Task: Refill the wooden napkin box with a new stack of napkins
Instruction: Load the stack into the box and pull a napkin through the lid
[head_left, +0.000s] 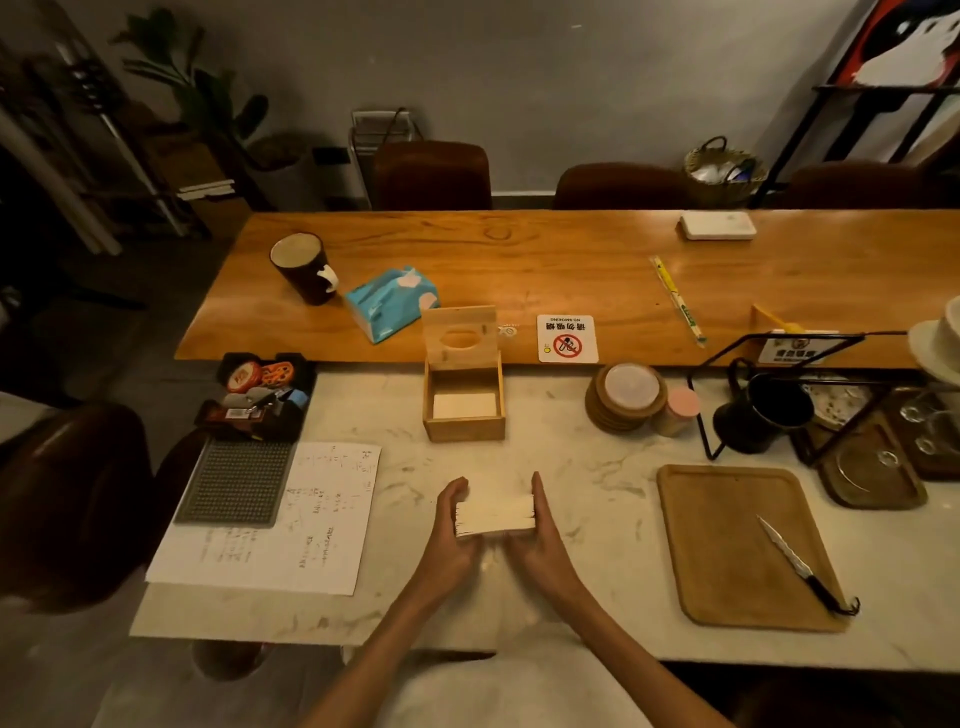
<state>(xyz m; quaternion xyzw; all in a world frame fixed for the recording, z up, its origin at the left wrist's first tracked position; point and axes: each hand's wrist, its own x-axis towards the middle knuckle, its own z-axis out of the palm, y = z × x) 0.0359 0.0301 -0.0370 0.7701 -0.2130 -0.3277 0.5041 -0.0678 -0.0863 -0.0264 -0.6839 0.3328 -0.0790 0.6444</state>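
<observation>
Well, much of the far room is lost in dimness, and the right edge cuts off the pale crockery at about 3 o'clock; the print on the paper sheet (270, 525) is too small to read. Low at 6 o'clock both forearms rise from the bottom edge, which crops them. The left hand (451, 525) and right hand (540, 525) press flat against the two ends of the napkin stack (494, 514), fingers nearly straight and curled only slightly over its far edge, squeezing it between the palms. Whether the stack touches the marble counter (597, 493) or is lifted off it cannot be told. The stack is a cream block, its near face ribbed with many thin layered edges.

Towards 12 o'clock from the hands, well apart from them, stands the wooden napkin box (464, 400), square and pale, its hinged lid (460, 332) upright with an oval slot; a low layer of cream paper lies in its bottom. At 4 o'clock a rounded wooden tray (727, 545) bears a serrated knife (800, 566) with a dark handle. Beyond the box, at 11 o'clock on the orange wooden table (519, 260), a blue soft tissue pack (389, 304) lies beside a dark mug (304, 267)
</observation>
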